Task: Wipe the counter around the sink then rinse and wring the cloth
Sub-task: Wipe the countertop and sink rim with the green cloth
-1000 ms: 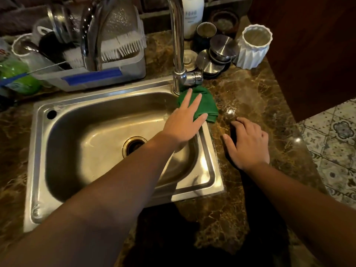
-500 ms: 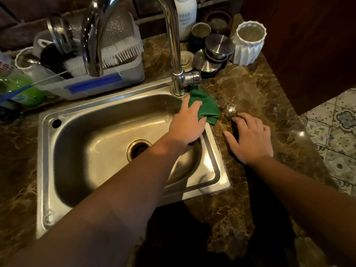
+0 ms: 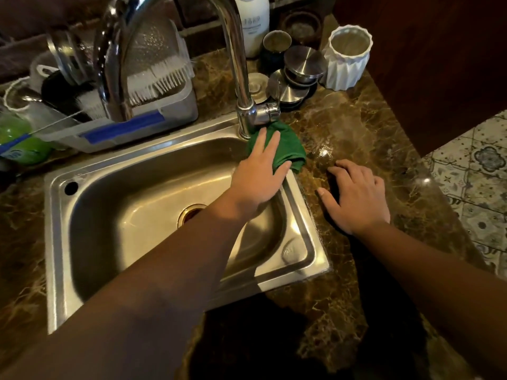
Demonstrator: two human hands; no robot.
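A green cloth (image 3: 292,146) lies bunched on the back right corner of the steel sink's rim (image 3: 303,231), right under the faucet's base (image 3: 248,116). My left hand (image 3: 258,176) reaches across the basin and presses on the cloth with straight fingers, the thumb lying against the cloth's near edge. My right hand (image 3: 356,198) rests palm down on the brown marble counter (image 3: 356,127) to the right of the sink, holding nothing. The tap's handle (image 3: 270,112) sticks out just above the cloth. No water runs from the spout.
A dish rack (image 3: 142,124) with brushes and pans stands behind the sink. Steel lids (image 3: 304,64), a white ribbed pot (image 3: 348,58), a white bottle (image 3: 253,23) and cups crowd the back right. A green bottle (image 3: 19,141) sits far left. A dark cabinet (image 3: 425,64) bounds the right.
My left hand's fingers, curled on the cloth half a second ago, now lie straight over it, close to the faucet base. My right hand has stayed on the counter.
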